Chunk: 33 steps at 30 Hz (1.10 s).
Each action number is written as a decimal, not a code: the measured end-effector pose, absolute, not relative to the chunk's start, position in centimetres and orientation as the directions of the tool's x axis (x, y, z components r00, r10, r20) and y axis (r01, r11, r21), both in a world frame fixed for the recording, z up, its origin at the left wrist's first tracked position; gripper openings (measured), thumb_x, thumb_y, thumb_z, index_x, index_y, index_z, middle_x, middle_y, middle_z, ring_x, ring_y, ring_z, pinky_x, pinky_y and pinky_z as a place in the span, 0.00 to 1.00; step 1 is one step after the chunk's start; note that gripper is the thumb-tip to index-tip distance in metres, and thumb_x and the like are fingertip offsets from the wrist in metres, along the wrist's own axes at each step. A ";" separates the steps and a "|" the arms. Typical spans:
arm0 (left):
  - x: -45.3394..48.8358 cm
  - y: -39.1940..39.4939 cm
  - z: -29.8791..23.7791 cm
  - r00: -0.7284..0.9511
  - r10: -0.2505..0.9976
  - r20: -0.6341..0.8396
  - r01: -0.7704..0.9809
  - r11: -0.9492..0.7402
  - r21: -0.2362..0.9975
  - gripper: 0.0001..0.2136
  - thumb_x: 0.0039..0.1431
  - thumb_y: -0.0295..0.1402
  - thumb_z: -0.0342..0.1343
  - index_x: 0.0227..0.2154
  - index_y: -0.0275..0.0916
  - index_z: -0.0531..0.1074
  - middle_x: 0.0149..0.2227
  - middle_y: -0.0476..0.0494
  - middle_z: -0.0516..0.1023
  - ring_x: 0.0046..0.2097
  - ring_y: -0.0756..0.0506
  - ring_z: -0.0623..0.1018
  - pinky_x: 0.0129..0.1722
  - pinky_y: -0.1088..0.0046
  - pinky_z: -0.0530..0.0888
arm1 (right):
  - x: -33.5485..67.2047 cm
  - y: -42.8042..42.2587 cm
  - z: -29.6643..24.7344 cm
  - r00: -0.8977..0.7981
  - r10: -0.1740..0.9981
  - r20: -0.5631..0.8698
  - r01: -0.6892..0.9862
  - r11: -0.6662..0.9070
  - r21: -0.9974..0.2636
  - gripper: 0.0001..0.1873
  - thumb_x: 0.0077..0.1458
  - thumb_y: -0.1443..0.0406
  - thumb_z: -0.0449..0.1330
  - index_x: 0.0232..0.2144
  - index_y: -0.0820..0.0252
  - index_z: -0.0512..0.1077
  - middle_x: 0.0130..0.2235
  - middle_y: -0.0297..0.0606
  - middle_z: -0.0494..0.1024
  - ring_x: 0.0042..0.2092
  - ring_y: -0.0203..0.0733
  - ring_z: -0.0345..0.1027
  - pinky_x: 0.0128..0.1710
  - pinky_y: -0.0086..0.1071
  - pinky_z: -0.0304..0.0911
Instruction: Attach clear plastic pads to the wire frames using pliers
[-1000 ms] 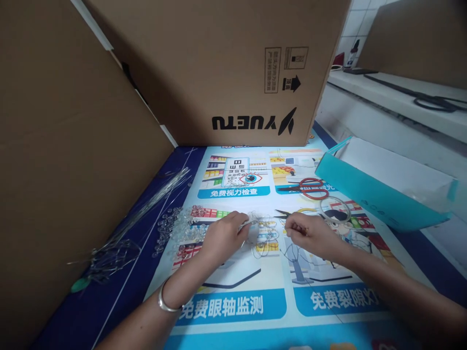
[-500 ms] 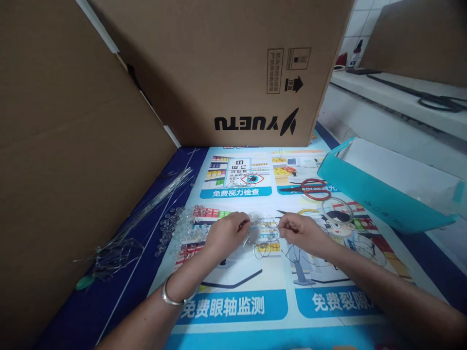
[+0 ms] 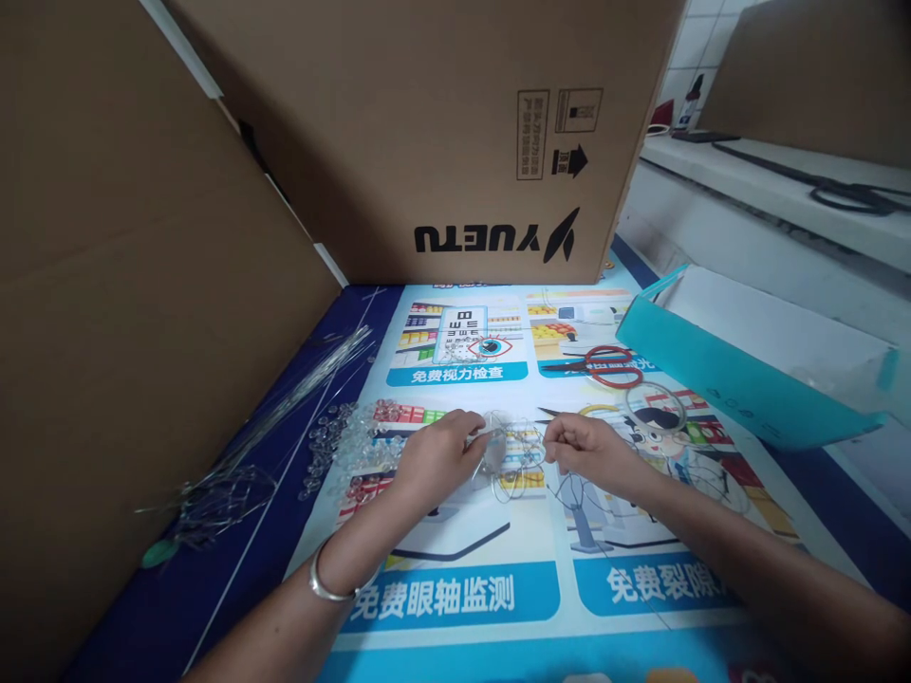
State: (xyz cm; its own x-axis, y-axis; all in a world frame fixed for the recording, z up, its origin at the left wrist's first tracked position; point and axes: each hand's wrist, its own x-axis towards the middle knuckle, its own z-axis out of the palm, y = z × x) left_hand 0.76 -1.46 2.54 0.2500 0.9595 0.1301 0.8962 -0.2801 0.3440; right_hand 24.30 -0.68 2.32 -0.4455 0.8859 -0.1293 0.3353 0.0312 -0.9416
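Note:
My left hand (image 3: 436,458), with a silver bangle on the wrist, pinches a small clear bead and thin wire piece (image 3: 492,450) over a printed poster mat (image 3: 498,588). My right hand (image 3: 589,448) is closed in a pinch on the thin wire (image 3: 523,465) just right of it, and loops of that wire lie between the two hands. A heap of clear beads (image 3: 348,441) lies directly left of my left hand.
A bundle of long thin wires (image 3: 249,446) lies at the left by a cardboard wall. A large cardboard box (image 3: 441,133) stands behind. Red-handled scissors (image 3: 604,365), a wire ring (image 3: 655,406) and a teal paper bag (image 3: 733,370) lie to the right.
My right hand has moved left, closer to my left hand. The left hand stays nearly in place with the bead piece.

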 end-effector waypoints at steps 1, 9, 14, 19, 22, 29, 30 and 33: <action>0.8 -1.4 2.5 0.248 0.959 0.139 0.895 -0.282 0.347 0.08 0.57 0.36 0.48 0.37 0.43 0.69 0.34 0.48 0.74 0.32 0.49 0.73 0.28 0.76 0.64 | 24.3 -0.7 2.3 -0.446 0.886 -0.129 0.337 0.033 -0.941 0.06 0.49 0.62 0.55 0.28 0.60 0.66 0.23 0.29 0.66 0.25 0.31 0.59 0.23 0.25 0.58; 1.0 -1.0 1.9 0.225 0.951 0.211 0.870 -0.293 0.396 0.08 0.59 0.33 0.46 0.36 0.42 0.69 0.34 0.48 0.73 0.34 0.49 0.73 0.34 0.76 0.66 | 24.3 -0.8 2.5 -0.464 0.874 -0.144 0.318 0.013 -0.948 0.05 0.49 0.63 0.55 0.28 0.60 0.66 0.23 0.29 0.67 0.25 0.31 0.59 0.24 0.25 0.57; 1.0 -1.0 1.9 0.233 0.949 0.211 0.864 -0.301 0.404 0.08 0.59 0.33 0.45 0.37 0.43 0.69 0.35 0.48 0.73 0.36 0.49 0.73 0.35 0.76 0.67 | 24.3 -0.8 2.5 -0.468 0.870 -0.155 0.328 0.008 -0.945 0.05 0.50 0.63 0.54 0.28 0.60 0.66 0.24 0.30 0.68 0.25 0.31 0.60 0.24 0.25 0.58; 0.9 -1.2 2.1 0.238 0.949 0.205 0.864 -0.303 0.402 0.08 0.59 0.33 0.46 0.37 0.42 0.69 0.33 0.48 0.73 0.34 0.49 0.72 0.34 0.76 0.67 | 24.4 -0.7 2.4 -0.461 0.873 -0.162 0.315 -0.009 -0.949 0.05 0.49 0.64 0.55 0.28 0.60 0.66 0.24 0.30 0.69 0.25 0.31 0.61 0.24 0.25 0.59; 1.0 -1.2 2.0 0.242 0.950 0.198 0.866 -0.303 0.397 0.08 0.59 0.34 0.46 0.37 0.42 0.69 0.34 0.48 0.73 0.34 0.50 0.73 0.33 0.76 0.67 | 24.3 -0.7 2.5 -0.458 0.872 -0.172 0.305 -0.028 -0.952 0.05 0.49 0.64 0.55 0.28 0.60 0.66 0.24 0.30 0.69 0.25 0.31 0.61 0.24 0.25 0.58; 1.1 -1.4 2.0 0.245 0.950 0.196 0.874 -0.304 0.381 0.08 0.58 0.34 0.48 0.40 0.43 0.67 0.36 0.48 0.73 0.34 0.49 0.73 0.33 0.75 0.67 | 24.3 -0.7 3.0 -0.457 0.868 -0.193 0.300 -0.054 -0.952 0.04 0.49 0.65 0.55 0.28 0.60 0.66 0.24 0.30 0.70 0.24 0.30 0.62 0.23 0.25 0.57; 1.1 -1.4 2.0 0.247 0.949 0.199 0.872 -0.307 0.382 0.08 0.58 0.34 0.48 0.40 0.42 0.67 0.37 0.48 0.73 0.34 0.49 0.73 0.33 0.75 0.67 | 24.3 -0.7 3.0 -0.457 0.868 -0.193 0.298 -0.055 -0.953 0.04 0.48 0.65 0.55 0.28 0.60 0.66 0.24 0.30 0.70 0.24 0.30 0.62 0.23 0.25 0.58; 1.0 -1.3 2.0 0.242 0.945 0.220 0.865 -0.313 0.393 0.08 0.58 0.34 0.47 0.40 0.42 0.67 0.38 0.47 0.73 0.35 0.49 0.73 0.34 0.75 0.68 | 24.4 -0.7 2.9 -0.465 0.865 -0.189 0.292 -0.052 -0.955 0.04 0.49 0.64 0.55 0.28 0.60 0.66 0.24 0.30 0.70 0.24 0.30 0.62 0.23 0.25 0.58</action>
State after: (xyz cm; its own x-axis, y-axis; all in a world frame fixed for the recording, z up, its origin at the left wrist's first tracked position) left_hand 1.05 -1.32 2.03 0.2419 0.9449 0.2205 0.8645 -0.3130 0.3932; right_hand 24.39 -0.68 2.87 -0.4646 0.8652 -0.1890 0.2923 -0.0516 -0.9549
